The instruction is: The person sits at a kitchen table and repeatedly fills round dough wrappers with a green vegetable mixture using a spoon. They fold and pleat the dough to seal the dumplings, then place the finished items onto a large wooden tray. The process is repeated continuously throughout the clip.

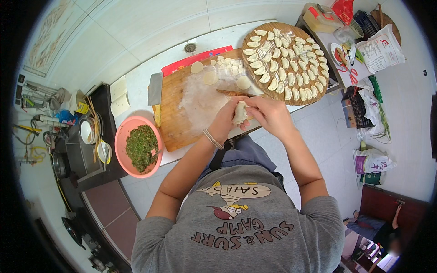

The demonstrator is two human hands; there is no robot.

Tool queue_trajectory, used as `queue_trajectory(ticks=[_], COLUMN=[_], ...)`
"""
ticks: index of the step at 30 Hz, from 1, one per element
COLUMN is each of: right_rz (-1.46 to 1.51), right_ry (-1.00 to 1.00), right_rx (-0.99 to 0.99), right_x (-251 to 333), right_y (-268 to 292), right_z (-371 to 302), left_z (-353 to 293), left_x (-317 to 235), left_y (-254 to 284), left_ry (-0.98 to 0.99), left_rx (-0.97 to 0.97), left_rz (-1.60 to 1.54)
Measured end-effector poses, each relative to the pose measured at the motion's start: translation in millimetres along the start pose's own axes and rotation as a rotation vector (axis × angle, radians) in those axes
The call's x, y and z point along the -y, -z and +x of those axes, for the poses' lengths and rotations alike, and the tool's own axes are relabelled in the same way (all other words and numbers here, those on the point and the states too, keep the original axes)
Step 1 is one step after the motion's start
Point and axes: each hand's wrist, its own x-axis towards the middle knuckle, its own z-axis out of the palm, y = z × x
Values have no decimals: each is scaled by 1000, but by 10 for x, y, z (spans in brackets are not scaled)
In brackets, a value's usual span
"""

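In front of my body, a pale dumpling [240,113] is held between my two hands. My left hand [223,119] cups it from one side, while the fingers of my right hand [272,116] press at its upper edge. Just beyond the hands a wooden rolling pin [233,93] lies on the floured cutting board [175,113]. Round dough wrappers [210,78] rest near the board's far edge, beside several small dough pieces [232,64]. At the left, a pink bowl [120,142] holds chopped green filling [141,148] with a utensil partly sunk in it.
A round wooden board [256,87] full of shaped dumplings stands at the far right. On the cutting board's left edge lies a cleaver [155,90]. A sink [82,154] is left, a side table [359,75] right. Another person [384,234] is at the lower right.
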Motion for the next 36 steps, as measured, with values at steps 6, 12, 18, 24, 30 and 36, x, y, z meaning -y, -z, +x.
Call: queue_trajectory(ticks=[6,12,18,24,30,36], right_rz=[-67,-23,-63,-125,-197,-24], right_ry=[250,315,274,363,320,47], right_rx=[26,97,137,122,147,-234], right_x=[-185,-167,-94,-171,-124,46], right_y=[107,122,93,44,11,19], right_z=[75,138,150,154,169,88], left_z=[-36,-45,-31,-36,17,6], left_x=[-90,-119,-77,-123,-126,-202], left_y=[-13,-14,30,31,68,46], left_ry=[71,95,111,100,110,38], left_rx=[60,103,104,110,103,74], left_rz=[-121,-143,-156,-152,-234,-629])
